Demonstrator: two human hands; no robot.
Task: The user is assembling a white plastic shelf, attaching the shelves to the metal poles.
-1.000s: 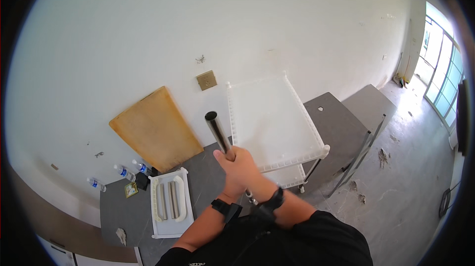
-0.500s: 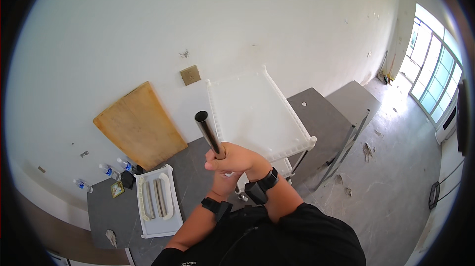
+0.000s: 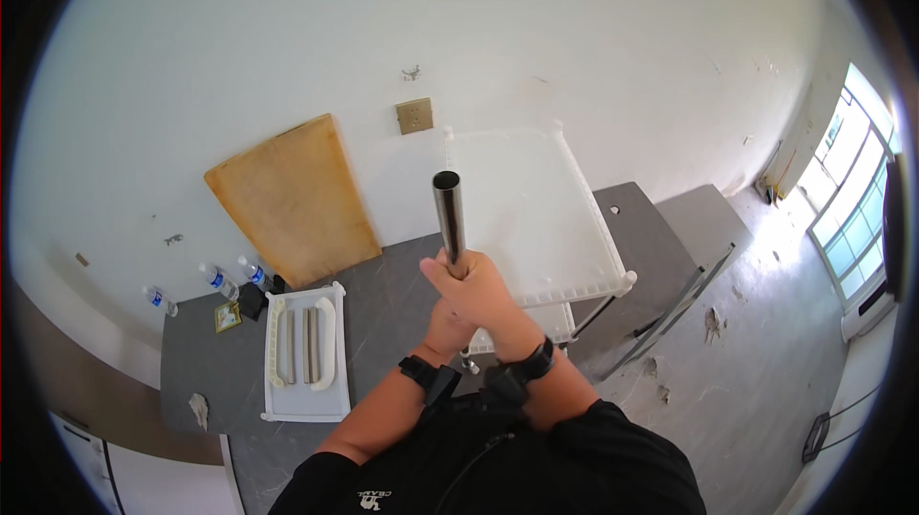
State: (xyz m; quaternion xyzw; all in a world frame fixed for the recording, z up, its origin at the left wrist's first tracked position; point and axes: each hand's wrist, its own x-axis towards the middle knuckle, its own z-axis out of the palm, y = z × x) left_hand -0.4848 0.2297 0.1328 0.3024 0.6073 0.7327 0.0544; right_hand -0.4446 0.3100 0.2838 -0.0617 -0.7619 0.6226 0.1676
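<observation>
A shiny metal tube (image 3: 448, 213) stands nearly upright in front of me, its hollow end up. My right hand (image 3: 472, 287) is wrapped round it, the thumb along its side. Directly below, my left hand (image 3: 448, 328) is curled closed; its fingers and the tube's lower end are hidden, so what it grips does not show. Just beyond my hands stands a white plastic shelf rack (image 3: 536, 199) with a lower tier, metal posts and a caster. At left, a white tray (image 3: 306, 410) bears metal tubes (image 3: 310, 345) and pale curved plastic pieces (image 3: 326, 347).
The tray lies on a dark grey counter (image 3: 383, 295). A wooden board (image 3: 297, 199) leans on the wall, near several water bottles (image 3: 218, 280), a small black item (image 3: 252, 302) and a yellow-edged card (image 3: 228, 317). Grey panels (image 3: 632, 228) stand right of the rack.
The view has shifted slightly. My hands and the tube have moved a little right in the picture, and the tube is now more upright. My right hand still grips it.
</observation>
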